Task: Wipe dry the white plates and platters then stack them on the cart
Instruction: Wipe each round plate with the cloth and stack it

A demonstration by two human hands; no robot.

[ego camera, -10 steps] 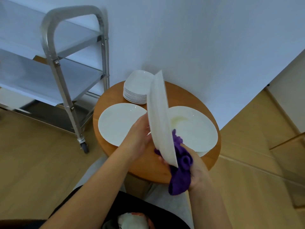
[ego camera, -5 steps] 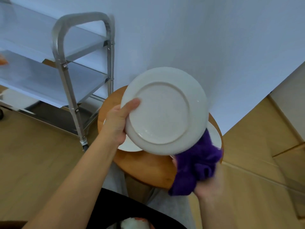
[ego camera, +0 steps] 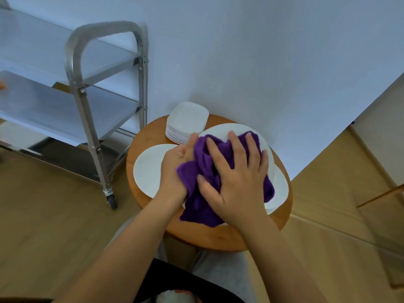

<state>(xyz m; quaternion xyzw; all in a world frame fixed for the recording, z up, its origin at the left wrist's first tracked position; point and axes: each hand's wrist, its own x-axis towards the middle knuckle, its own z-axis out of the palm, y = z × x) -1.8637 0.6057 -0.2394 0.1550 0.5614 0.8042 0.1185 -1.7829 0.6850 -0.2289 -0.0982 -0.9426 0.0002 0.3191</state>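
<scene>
Cart [ego camera: 105, 106]: far left, shelves bare of plates. Left hand [ego camera: 177, 169]: grips held plate [ego camera: 231, 129] by its rim. Right hand [ego camera: 238, 173]: fingers spread, pressing purple cloth [ego camera: 203, 206] onto it, over the surface [ego camera: 218, 237]. Step: wiping dry. Next, likely: carry plate left to cart.

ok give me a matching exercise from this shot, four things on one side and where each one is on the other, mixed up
Things:
1. purple terry cloth
2. stack of small white rectangular platters
3. large round white plate
4. steel wheeled cart

Places:
A. on the floor, left of the round wooden table
B. under the right hand
C. table's left side, lying flat
D. back of the table, near the wall

Pairs: 1-B, 2-D, 3-C, 4-A
</scene>
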